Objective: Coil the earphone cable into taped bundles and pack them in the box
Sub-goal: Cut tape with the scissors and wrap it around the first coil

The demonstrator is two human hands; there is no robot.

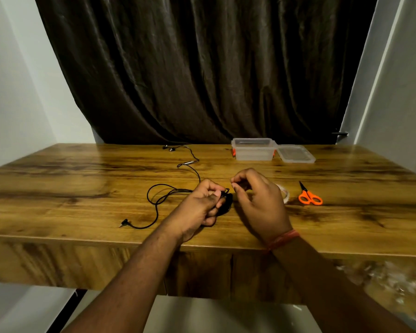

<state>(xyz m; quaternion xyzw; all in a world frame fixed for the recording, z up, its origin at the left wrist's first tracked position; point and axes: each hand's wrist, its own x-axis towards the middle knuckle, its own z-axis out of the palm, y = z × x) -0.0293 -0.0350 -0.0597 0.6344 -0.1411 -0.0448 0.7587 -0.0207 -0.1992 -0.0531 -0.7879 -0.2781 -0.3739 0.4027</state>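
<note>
A black earphone cable trails over the wooden table, its plug near the front edge and its earbuds at the back. My left hand grips a coiled black bundle of cable just above the table. Close to its right, my right hand hovers with thumb and forefinger pinched together; whether they hold tape I cannot tell. A clear tape roll lies partly hidden behind my right hand. The clear plastic box stands open at the back.
The box's clear lid lies just right of the box. Orange-handled scissors rest on the table to the right of the tape roll. A dark curtain hangs behind the table.
</note>
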